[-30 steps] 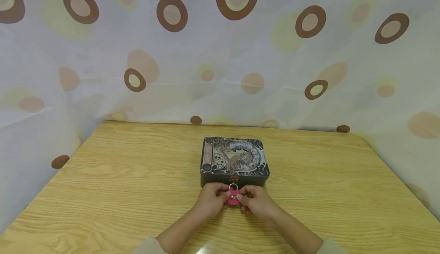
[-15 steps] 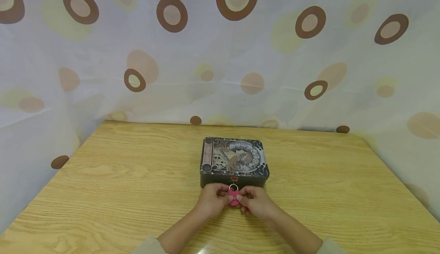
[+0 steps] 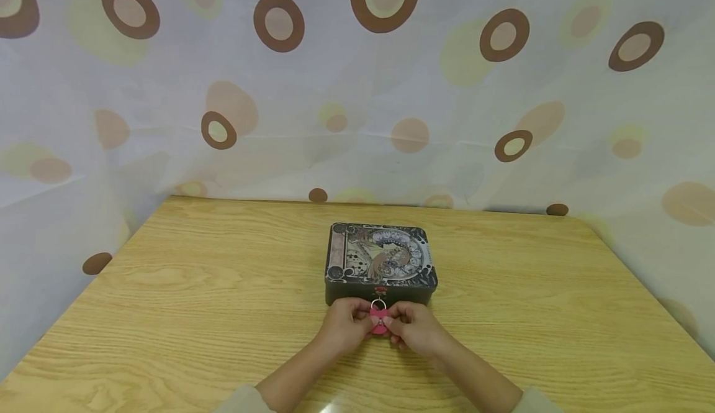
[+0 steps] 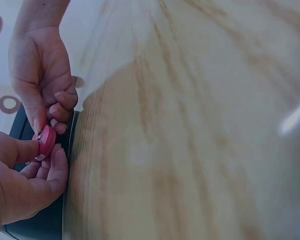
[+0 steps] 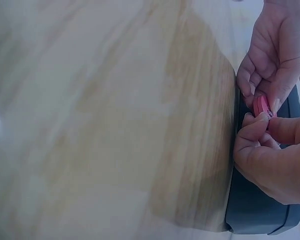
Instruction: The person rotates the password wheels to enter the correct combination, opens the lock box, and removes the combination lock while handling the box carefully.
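Observation:
A pink combination padlock (image 3: pixel 379 330) is held between both hands at the front of a dark box (image 3: pixel 357 292) with a picture printed on its lid. Its metal shackle (image 3: pixel 378 301) stands up by the red-marked clasp (image 3: pixel 381 290) on the box's front. My left hand (image 3: pixel 342 324) pinches the padlock from the left, thumb across the number dials. From the right, my right hand (image 3: pixel 420 328) grips it with thumb and fingers, the thumb tip beside the dials. In the left wrist view the padlock (image 4: pixel 47 142) shows edge-on, with fingers behind it.
The box sits on a wooden table (image 3: pixel 223 289), its lid down. Behind the table hangs a pale curtain (image 3: pixel 313 90) with brown and yellow round shapes. Glare from a light falls on the tabletop near the front edge.
My left thumb has slid right onto the padlock's dials, covering most of them. The box and my right hand stay where they were.

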Tool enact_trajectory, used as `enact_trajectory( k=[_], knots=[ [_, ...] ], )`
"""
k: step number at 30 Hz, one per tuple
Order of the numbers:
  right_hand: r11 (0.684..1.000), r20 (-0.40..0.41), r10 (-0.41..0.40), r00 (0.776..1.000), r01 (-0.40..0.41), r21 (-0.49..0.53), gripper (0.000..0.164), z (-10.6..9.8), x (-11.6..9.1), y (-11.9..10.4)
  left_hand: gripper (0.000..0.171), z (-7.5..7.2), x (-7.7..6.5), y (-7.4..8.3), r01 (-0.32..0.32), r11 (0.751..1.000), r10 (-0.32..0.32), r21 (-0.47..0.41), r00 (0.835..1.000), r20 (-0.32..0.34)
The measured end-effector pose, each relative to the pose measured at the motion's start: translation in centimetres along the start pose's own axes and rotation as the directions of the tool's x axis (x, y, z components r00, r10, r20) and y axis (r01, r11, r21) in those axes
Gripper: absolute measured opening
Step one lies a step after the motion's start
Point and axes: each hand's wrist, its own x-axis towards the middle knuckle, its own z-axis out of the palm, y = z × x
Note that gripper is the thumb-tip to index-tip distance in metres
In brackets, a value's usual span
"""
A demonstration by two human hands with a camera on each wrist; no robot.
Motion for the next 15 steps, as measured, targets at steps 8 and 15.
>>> enact_trajectory(
  k=[8, 15],
  knots=[
    [1.000, 0.006, 0.014, 1.000, -0.014, 0.004, 0.013, -0.09, 0.02, -0.04, 0.016, -0.09, 0.01, 0.27, 0.007, 1.000, -0.007, 0.019, 1.000, 0.007],
    [1.000, 0.016, 0.023, 1.000, -0.023, 0.008, 0.015, -0.20, 0.06, 0.03, 0.018, -0.03, 0.06, 0.23, 0.024, 1.000, -0.024, 0.010, 1.000, 0.017]
  ],
)
